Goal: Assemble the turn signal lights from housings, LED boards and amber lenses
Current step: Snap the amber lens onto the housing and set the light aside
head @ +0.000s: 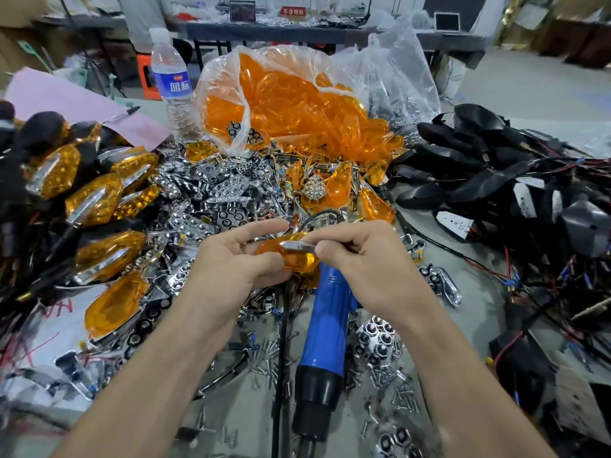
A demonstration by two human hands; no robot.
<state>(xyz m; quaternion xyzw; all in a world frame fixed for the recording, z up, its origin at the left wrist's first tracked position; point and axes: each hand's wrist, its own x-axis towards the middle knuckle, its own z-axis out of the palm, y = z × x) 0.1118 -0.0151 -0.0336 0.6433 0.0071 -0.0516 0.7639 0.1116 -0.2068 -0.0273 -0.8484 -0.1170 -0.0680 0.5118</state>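
Here both hands (297,256) hold an amber lens (297,257) lying crosswise.

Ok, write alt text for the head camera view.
A left hand holds an amber lens while the right hand pinches a chrome strip against it, above a blue electric screwdriver lying among chrome reflectors.

Bright, even indoor light, shadows soft and faint, glare on the chrome reflectors (211,193) and clear plastic bag (400,74) at 12 o'clock, wide-angle bending and smear at the edges (worst at 9 o'clock), far benches (264,34) blurred.
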